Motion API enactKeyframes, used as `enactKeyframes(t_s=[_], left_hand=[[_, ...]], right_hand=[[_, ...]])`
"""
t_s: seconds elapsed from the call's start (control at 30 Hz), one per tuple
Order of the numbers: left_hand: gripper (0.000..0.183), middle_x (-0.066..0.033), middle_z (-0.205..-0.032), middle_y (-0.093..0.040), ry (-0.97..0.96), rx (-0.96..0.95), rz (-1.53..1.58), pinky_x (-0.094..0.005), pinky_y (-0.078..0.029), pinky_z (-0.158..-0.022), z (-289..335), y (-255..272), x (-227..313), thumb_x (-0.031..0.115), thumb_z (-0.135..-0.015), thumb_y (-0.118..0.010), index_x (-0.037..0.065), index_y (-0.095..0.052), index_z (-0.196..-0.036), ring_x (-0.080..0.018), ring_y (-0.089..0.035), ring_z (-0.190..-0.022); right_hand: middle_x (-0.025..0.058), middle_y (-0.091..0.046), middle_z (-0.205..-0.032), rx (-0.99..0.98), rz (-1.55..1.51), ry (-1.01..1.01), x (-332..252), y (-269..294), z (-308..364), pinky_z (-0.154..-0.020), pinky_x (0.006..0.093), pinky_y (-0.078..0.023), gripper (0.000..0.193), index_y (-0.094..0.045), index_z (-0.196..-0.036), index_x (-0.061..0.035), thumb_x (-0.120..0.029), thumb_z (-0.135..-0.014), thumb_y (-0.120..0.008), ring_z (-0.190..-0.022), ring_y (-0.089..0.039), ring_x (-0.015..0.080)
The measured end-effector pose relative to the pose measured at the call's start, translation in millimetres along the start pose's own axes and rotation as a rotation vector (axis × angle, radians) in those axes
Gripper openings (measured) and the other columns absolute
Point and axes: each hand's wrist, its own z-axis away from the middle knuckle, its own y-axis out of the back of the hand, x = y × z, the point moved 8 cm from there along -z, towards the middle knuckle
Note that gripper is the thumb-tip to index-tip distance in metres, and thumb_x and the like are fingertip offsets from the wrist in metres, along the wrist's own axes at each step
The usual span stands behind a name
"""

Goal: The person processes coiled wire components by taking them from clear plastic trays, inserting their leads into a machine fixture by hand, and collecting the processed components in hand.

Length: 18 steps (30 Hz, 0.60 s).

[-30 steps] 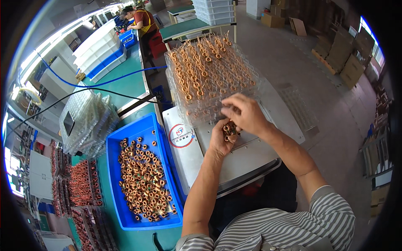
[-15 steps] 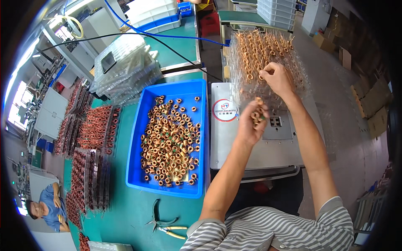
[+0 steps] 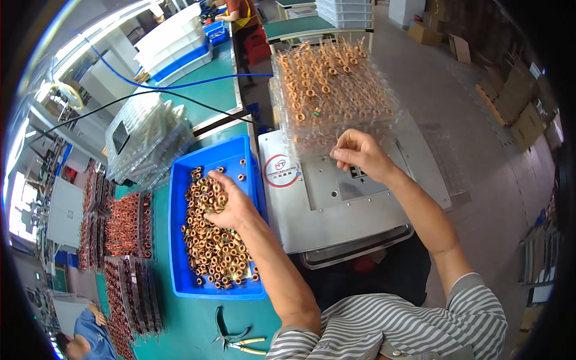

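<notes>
Head view shows the left hand, fingers apart to span copper coils in the blue tray, likely set at the counter's right edge for reach, and the right hand, fingers together, contents unclear.

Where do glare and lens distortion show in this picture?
In the head view, the far-left window glares white and the clear trays carry pale highlights; also in the head view, corners go black around the fisheye image, while the copper coils look distinct.
</notes>
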Motion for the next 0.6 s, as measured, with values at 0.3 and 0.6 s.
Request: enactKeyframes(t_s=[0.3, 0.6], left_hand=[[0.056, -0.0086, -0.115, -0.057, 0.216, -0.269, -1.519, -0.0287, -0.05, -0.063, 89.2, 64.9, -111.3, 0.041, -0.094, -0.055, 0.007, -0.043, -0.136, -0.0187, -0.058, -0.09], [0.079, -0.0115, -0.098, -0.06, 0.718, -0.406, -1.821, -0.0245, -0.047, -0.059, 159.7, 172.3, -180.4, 0.024, -0.089, -0.07, -0.001, -0.018, -0.144, -0.0147, -0.06, -0.075]], right_hand=[[0.003, -0.062, -0.085, 0.086, 0.057, 0.003, 33.2, 59.0, 35.6, -0.066, 0.0258, -0.052, 0.02, -0.057, -0.102, 0.0001, -0.01, -0.089, -0.068, -0.076, -0.063, 0.0116], [0.0078, -0.065, -0.089, 0.28, 0.535, 0.243, 19.6, 99.1, 66.9, -0.07, 0.0277, -0.052, 0.019, -0.066, -0.098, 0.0003, -0.005, -0.08, -0.073, -0.079, -0.065, 0.0145]])
